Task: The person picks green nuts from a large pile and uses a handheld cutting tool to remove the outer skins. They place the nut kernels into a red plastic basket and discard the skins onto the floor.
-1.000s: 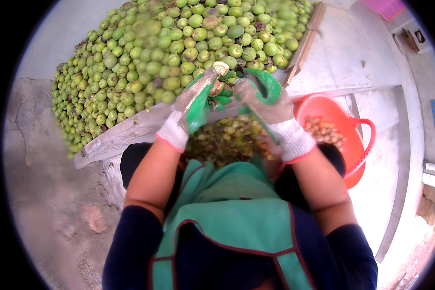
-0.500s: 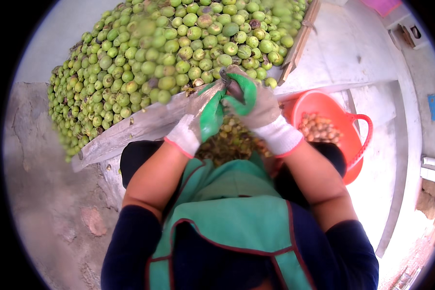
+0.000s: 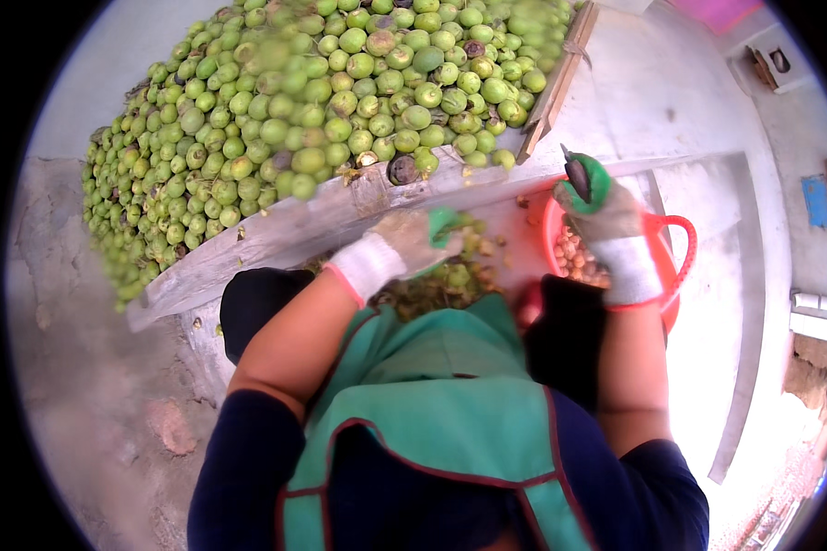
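My right hand, in a pale work glove with green-coated fingers, is raised over the near-left rim of a red basket. It is closed round the dark handle of a small knife, whose short tip points up and away. Small brown-pink nuts or kernels lie in the basket. My left hand, gloved alike, hovers over a heap of green and brown husk pieces between my knees. Its thumb and fingers are apart, with nothing visible between them.
A large pile of round green fruits fills the far left, held by a pale board in front and a wooden plank at right. A dark fruit rests at the board's edge. My green apron covers my lap.
My hands were together at the pile's front edge and have parted. The right one has swung right over the basket with the knife; the left has dropped nearer, over the husks.
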